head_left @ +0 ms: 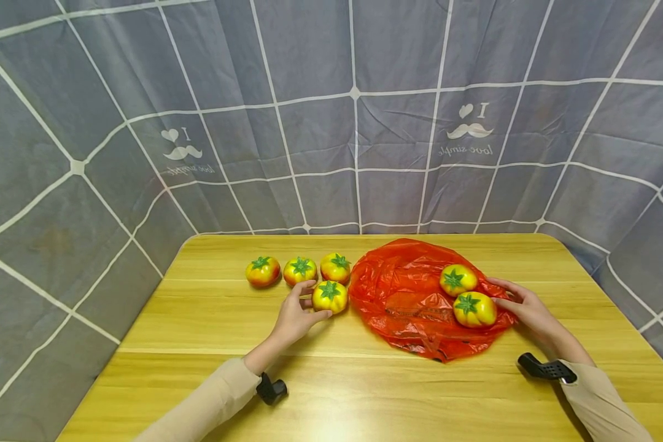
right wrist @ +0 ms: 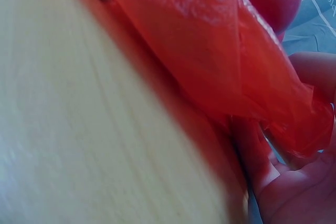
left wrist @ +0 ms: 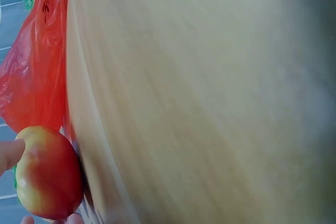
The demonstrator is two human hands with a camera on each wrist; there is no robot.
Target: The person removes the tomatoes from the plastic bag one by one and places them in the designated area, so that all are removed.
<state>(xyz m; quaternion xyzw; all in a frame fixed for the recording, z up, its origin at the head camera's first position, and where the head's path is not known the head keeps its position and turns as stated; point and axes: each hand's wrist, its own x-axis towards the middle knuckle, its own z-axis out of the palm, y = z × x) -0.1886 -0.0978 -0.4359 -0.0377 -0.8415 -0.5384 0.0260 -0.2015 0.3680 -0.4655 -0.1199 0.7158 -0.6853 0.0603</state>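
My left hand (head_left: 297, 316) holds a yellow-and-red tomato (head_left: 330, 297) with a green leafy top, thumb at its near side and fingers at its far left. This tomato is just left of a spread red plastic bag (head_left: 403, 294). In the left wrist view, fingertips touch the tomato's red underside (left wrist: 50, 179). At the bag's right side, my right hand (head_left: 530, 310) grips the bag's edge, which runs between thumb and fingers in the right wrist view. Two more tomatoes, a rear one (head_left: 457, 280) and a front one (head_left: 475, 309), sit on the bag near those fingertips.
Three tomatoes stand in a row behind my left hand: a left one (head_left: 263, 272), a middle one (head_left: 300, 271) and a right one (head_left: 336, 268). The wooden table (head_left: 398, 393) meets a grey curtain (head_left: 320, 141) with white lines at its back and sides.
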